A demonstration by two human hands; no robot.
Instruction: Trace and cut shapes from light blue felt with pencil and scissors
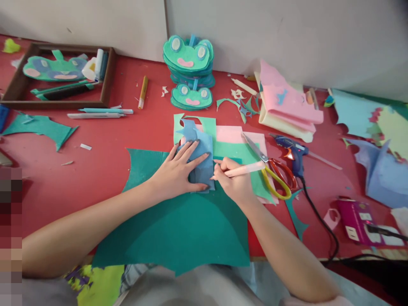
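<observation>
My left hand (177, 170) lies flat with fingers spread, pressing on blue felt pieces (204, 146). In my right hand (236, 185) is a pale pen (247, 169), gripped near its tip at the right edge of the blue felt; whether the tip touches is hard to see. Under both hands spreads a large dark green felt sheet (178, 233). Light green felt (236, 149) and pink felt (228, 132) lie just behind. Scissors (270, 168) with yellow and red handles rest part open beside my right hand.
Frog-face felt cutouts (188, 59) are stacked at the back. A wooden tray (108, 76) stands back left, with pens (102, 114) before it. At right are a blue glue gun (295, 153) with a cable, folded pink felt (287, 102) and a purple power box (357, 221).
</observation>
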